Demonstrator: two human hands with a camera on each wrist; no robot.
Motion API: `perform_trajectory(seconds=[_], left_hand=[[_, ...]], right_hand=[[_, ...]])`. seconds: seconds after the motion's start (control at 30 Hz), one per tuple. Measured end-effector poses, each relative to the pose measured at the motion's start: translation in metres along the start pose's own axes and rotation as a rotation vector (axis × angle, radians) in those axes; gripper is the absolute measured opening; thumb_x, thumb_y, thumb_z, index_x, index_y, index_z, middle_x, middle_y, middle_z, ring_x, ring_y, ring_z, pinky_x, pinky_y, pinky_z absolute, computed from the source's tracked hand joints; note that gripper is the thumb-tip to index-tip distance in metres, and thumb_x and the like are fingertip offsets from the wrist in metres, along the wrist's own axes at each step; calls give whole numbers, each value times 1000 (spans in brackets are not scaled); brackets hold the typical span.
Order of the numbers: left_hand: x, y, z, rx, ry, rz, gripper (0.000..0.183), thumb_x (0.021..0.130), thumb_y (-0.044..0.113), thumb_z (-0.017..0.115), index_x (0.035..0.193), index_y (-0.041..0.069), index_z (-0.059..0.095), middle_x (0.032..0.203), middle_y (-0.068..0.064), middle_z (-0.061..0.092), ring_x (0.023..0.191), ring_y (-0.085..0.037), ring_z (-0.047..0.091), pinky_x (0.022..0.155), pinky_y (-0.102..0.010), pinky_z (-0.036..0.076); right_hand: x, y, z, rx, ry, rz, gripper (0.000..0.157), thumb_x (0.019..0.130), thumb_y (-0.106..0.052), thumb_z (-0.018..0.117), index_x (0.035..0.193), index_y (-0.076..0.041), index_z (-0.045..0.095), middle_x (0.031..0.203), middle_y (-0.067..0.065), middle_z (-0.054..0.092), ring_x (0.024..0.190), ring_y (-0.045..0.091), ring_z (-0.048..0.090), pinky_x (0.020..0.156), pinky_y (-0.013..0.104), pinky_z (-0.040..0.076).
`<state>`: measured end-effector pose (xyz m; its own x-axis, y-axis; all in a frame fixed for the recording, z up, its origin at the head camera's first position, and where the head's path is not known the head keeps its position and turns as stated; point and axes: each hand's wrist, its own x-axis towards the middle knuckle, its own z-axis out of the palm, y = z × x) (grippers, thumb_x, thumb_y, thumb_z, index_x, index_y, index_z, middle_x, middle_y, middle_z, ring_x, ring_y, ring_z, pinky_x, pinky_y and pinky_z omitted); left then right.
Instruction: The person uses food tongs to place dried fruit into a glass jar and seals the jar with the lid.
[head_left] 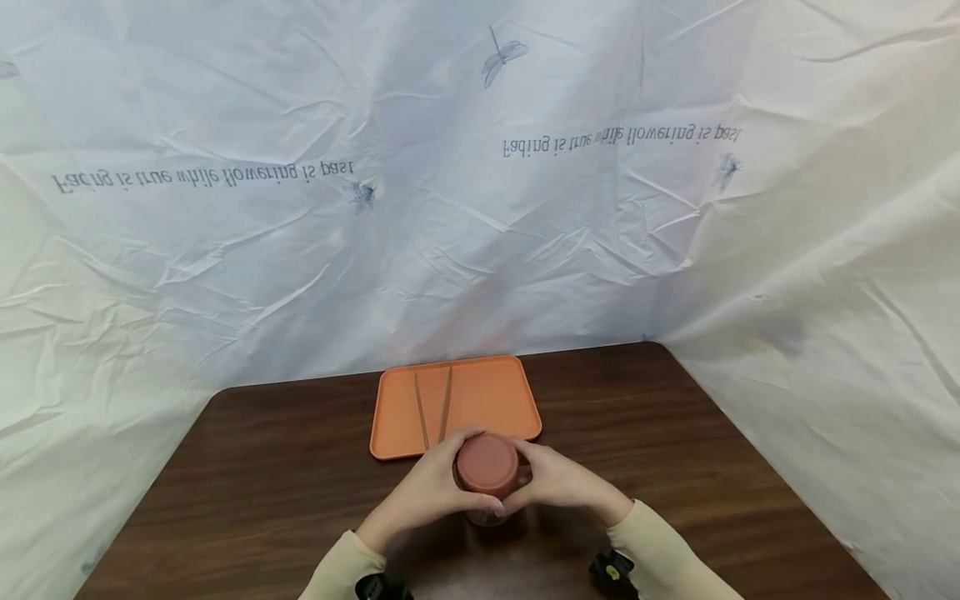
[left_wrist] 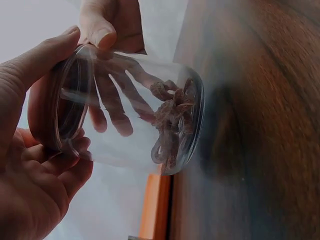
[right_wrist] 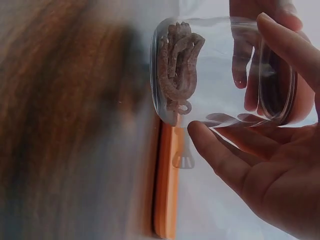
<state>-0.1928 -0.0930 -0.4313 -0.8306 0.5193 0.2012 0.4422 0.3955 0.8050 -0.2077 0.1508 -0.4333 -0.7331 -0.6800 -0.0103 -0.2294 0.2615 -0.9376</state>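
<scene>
A clear glass jar (left_wrist: 135, 110) with a reddish-brown lid (head_left: 487, 462) stands between both hands at the near middle of the table. Dried, curled brown pieces (right_wrist: 179, 65) lie at its bottom. My left hand (head_left: 442, 483) holds the lid, its thumb on the near side and its fingers curled round the far side. From the other side my right hand (head_left: 562, 479) grips the glass just under the lid, thumb near the left thumb. Its fingers (left_wrist: 117, 107) spread along the far wall of the jar, seen through the glass.
Behind the jar lies an orange tray (head_left: 487, 392) on the dark wooden table (head_left: 285, 500). Two long thin arms of a utensil (head_left: 446, 404) lean across it; a slotted tip (right_wrist: 184, 159) shows beside the tray's edge. Pale printed sheeting (head_left: 450, 208) hangs around the table.
</scene>
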Motion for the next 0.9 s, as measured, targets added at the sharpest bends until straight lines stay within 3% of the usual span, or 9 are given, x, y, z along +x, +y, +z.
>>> perform_trajectory(seconds=[0.37,0.67,0.8,0.9], left_hand=[[1,-6,0,17,-23,-24,93,72,58,86,148,31,40,134,8,57,115,-11,59,93,-41,50],[1,-7,-1,-24,-52,-40,98,76,52,86,155,26,34,143,4,50,122,-15,56,97,-43,48],[-1,-4,-2,-54,-96,-46,106,78,47,86,160,34,21,156,2,38,135,-19,46,102,-48,44],[-3,0,-9,-22,-74,-56,103,81,49,83,159,44,17,163,3,27,145,-24,34,106,-57,39]], right_hand=[[2,3,2,-24,-2,24,83,85,-25,84,154,-24,39,144,0,52,130,20,52,96,32,49],[1,5,3,-39,-6,32,86,86,-29,83,156,-22,35,149,2,48,135,25,47,98,34,47],[0,5,1,-53,-18,27,95,86,-30,83,161,-19,25,155,6,41,138,27,44,100,37,47],[-3,2,-5,-95,-22,28,104,85,-30,84,163,-17,16,158,10,34,141,30,40,104,46,44]])
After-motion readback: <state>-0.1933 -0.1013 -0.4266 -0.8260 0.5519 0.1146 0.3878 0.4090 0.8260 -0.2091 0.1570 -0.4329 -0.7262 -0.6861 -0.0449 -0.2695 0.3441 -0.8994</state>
